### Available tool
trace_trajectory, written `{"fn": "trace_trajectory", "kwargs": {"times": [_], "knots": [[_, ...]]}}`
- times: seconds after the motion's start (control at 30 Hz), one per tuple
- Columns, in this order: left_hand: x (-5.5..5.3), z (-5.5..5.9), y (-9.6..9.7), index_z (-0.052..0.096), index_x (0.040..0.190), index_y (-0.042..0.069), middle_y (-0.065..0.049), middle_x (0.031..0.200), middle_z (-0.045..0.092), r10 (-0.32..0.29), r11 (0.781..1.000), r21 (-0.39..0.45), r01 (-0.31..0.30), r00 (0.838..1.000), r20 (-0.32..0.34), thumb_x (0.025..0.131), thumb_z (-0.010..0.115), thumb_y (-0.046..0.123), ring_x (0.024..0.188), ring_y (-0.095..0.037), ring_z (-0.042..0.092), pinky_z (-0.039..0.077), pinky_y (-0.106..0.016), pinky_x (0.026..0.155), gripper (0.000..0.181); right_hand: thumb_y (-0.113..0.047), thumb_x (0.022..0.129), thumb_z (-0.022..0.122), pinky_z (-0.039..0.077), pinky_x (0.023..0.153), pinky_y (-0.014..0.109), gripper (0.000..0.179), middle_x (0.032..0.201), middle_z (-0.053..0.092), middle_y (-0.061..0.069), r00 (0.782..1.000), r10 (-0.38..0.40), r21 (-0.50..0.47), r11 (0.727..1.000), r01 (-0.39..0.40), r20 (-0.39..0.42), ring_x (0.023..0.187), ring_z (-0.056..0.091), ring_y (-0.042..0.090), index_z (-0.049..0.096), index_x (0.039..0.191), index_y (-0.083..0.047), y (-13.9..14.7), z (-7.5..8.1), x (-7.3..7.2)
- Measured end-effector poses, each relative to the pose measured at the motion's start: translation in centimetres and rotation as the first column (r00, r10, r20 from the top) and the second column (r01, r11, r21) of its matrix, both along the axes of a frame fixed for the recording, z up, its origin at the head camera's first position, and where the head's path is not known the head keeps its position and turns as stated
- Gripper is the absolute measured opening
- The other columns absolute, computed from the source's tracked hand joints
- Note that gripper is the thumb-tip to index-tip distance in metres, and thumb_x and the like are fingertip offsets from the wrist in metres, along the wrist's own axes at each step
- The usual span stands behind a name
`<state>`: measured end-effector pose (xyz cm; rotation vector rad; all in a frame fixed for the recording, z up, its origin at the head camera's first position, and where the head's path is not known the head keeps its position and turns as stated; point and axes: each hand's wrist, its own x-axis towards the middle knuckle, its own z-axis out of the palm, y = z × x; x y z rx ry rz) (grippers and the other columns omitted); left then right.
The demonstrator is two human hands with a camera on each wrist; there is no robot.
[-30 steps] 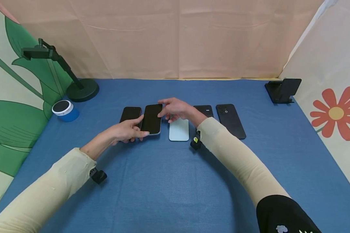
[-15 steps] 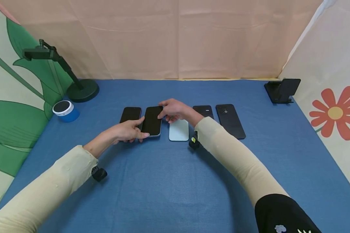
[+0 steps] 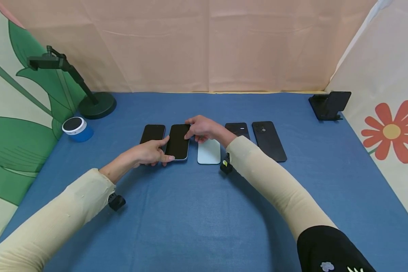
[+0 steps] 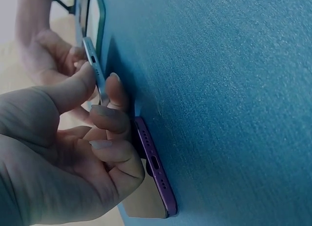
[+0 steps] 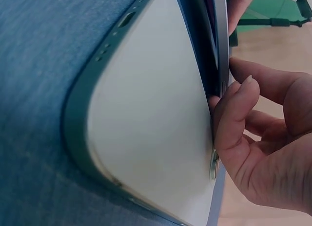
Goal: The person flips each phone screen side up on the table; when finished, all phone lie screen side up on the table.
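Note:
A smartphone with a black screen and pale edge [image 3: 178,142] is held face up between both hands, raised off the cloth in the left wrist view. My left hand [image 3: 149,153] pinches its lower left part, thumb over the screen's bottom edge and fingers beneath. With thumb and fingers my right hand [image 3: 203,127] grips its upper right edge. Left of it lies another black-screened phone [image 3: 153,132], whose purple edge [image 4: 157,167] shows in the left wrist view. Beneath the right hand lies a phone with a whitish back [image 3: 209,154] and green side [image 5: 75,114].
Two dark phones, a smaller one [image 3: 237,129] and a larger one [image 3: 269,141], lie to the right on the blue cloth [image 3: 190,219]. A black stand [image 3: 329,105] is at the back right. A dark lamp-like stand [image 3: 96,105] and a blue-and-white tub [image 3: 78,130] stand at left.
The held phone has shifted slightly toward me, its top edge lower in view. Both hands have moved a little with it and keep their hold.

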<state>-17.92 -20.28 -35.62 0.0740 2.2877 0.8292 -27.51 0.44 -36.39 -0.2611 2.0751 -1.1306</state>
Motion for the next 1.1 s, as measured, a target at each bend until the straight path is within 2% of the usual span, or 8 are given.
{"fn": "trace_trajectory", "kwargs": {"times": [0.23, 0.3, 0.43, 0.53, 0.73, 0.93, 1.1], "knots": [[-0.03, -0.08, 0.15, -0.005, 0.162, 0.018, -0.002, 0.075, 0.062, 0.014, 1.000, 0.014, -0.014, 1.000, 0.017, 0.099, 0.064, 0.036, 0.059, -0.016, 0.042, 0.030, -0.031, 0.061, 0.095, -0.013, 0.095, 0.069, 0.046, 0.053, 0.030, 0.076, 0.099, 0.057, 0.011, 1.000, 0.013, 0.039, 0.999, -0.012, -0.026, 0.053, 0.043, 0.017, 0.029, 0.160, -0.018, -0.28, -0.17, 0.04], [-0.06, -0.10, 0.18, -0.005, 0.162, 0.017, -0.003, 0.078, 0.064, 0.010, 1.000, 0.011, -0.010, 1.000, 0.019, 0.099, 0.064, 0.036, 0.059, -0.015, 0.041, 0.030, -0.031, 0.061, 0.095, -0.014, 0.095, 0.069, 0.047, 0.053, 0.030, 0.077, 0.105, 0.058, 0.012, 0.999, 0.020, 0.050, 0.999, -0.019, -0.032, 0.053, 0.043, 0.016, 0.029, 0.160, -0.019, -0.32, -0.22, 0.03], [-0.16, -0.06, 0.26, -0.004, 0.162, 0.016, -0.003, 0.083, 0.068, 0.001, 1.000, 0.002, -0.001, 1.000, 0.016, 0.099, 0.065, 0.035, 0.059, -0.015, 0.042, 0.030, -0.031, 0.061, 0.095, -0.016, 0.096, 0.069, 0.048, 0.053, 0.030, 0.077, 0.127, 0.057, 0.011, 0.999, 0.029, 0.062, 0.998, -0.026, -0.040, 0.053, 0.043, 0.016, 0.028, 0.160, -0.019, -0.40, -0.28, 0.08], [-0.25, -0.02, 0.27, -0.004, 0.162, 0.016, -0.003, 0.086, 0.070, -0.004, 1.000, -0.007, 0.004, 1.000, 0.019, 0.098, 0.065, 0.035, 0.059, -0.015, 0.043, 0.031, -0.031, 0.061, 0.096, -0.016, 0.096, 0.068, 0.048, 0.054, 0.030, 0.076, 0.131, 0.057, 0.011, 0.998, 0.040, 0.067, 0.997, -0.037, -0.048, 0.053, 0.043, 0.016, 0.027, 0.160, -0.019, -0.42, -0.23, 0.14], [-0.40, 0.09, 0.32, -0.006, 0.162, 0.017, -0.004, 0.092, 0.072, -0.009, 1.000, -0.017, 0.010, 0.998, 0.056, 0.097, 0.066, 0.039, 0.055, -0.014, 0.041, 0.029, -0.028, 0.055, 0.099, -0.016, 0.096, 0.068, 0.050, 0.055, 0.031, 0.076, 0.108, 0.061, 0.010, 0.996, 0.059, 0.075, 0.996, -0.054, -0.064, 0.052, 0.043, 0.016, 0.027, 0.160, -0.019, -0.40, -0.09, 0.22], [-0.36, 0.55, 0.52, -0.006, 0.162, 0.019, -0.005, 0.087, 0.070, -0.002, 0.999, -0.035, 0.005, 0.996, 0.087, 0.097, 0.064, 0.044, 0.056, -0.015, 0.044, 0.029, -0.026, 0.051, 0.099, -0.014, 0.096, 0.068, 0.049, 0.054, 0.031, 0.074, 0.072, 0.049, 0.006, 0.995, 0.057, 0.096, 0.994, -0.049, -0.081, 0.052, 0.043, 0.016, 0.030, 0.159, -0.019, -0.39, -0.03, 0.33], [-0.31, 0.87, 0.63, -0.004, 0.162, 0.017, -0.006, 0.088, 0.071, -0.017, 0.997, -0.068, 0.022, 0.998, 0.065, 0.097, 0.064, 0.044, 0.060, -0.017, 0.049, 0.033, -0.028, 0.054, 0.098, -0.013, 0.096, 0.068, 0.048, 0.054, 0.030, 0.073, 0.064, 0.046, 0.004, 0.992, 0.065, 0.111, 0.992, -0.054, -0.104, 0.052, 0.043, 0.016, 0.032, 0.159, -0.020, -0.33, -0.01, 0.33]]}}
